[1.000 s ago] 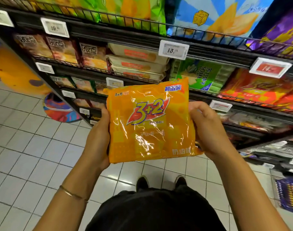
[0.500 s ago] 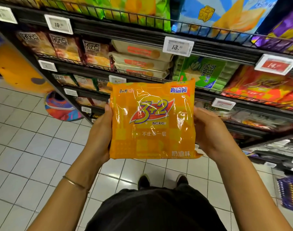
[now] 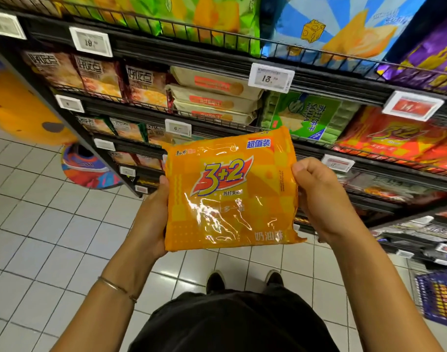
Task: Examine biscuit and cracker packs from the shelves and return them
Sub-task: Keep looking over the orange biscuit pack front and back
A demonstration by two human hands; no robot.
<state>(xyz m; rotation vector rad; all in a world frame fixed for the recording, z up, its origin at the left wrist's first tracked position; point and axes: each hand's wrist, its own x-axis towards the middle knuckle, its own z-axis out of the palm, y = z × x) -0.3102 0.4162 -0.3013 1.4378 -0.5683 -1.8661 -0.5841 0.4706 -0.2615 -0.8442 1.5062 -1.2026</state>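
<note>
An orange "3+2" cracker pack (image 3: 230,191) is held upright in front of me, its printed front facing the camera, over the tiled floor beside the shelves. My left hand (image 3: 151,214) grips its left edge, thumb on the front near the top. My right hand (image 3: 319,196) grips its right edge with fingers curled round the side. Red-orange "3+2" packs (image 3: 400,138) lie on the shelf to the right, behind my right hand.
A black wire-fronted shelf unit (image 3: 192,54) runs from upper left to right with price tags (image 3: 270,77). On it are brown biscuit packs (image 3: 98,77), stacked beige packs (image 3: 212,97) and a green soda-cracker pack (image 3: 306,115). A blue basket (image 3: 438,295) stands at lower right. White floor tiles lie left.
The pack has tilted slightly, its right side turning towards me, and my right hand has shifted up along that edge. The view has moved a little relative to the shelves.
</note>
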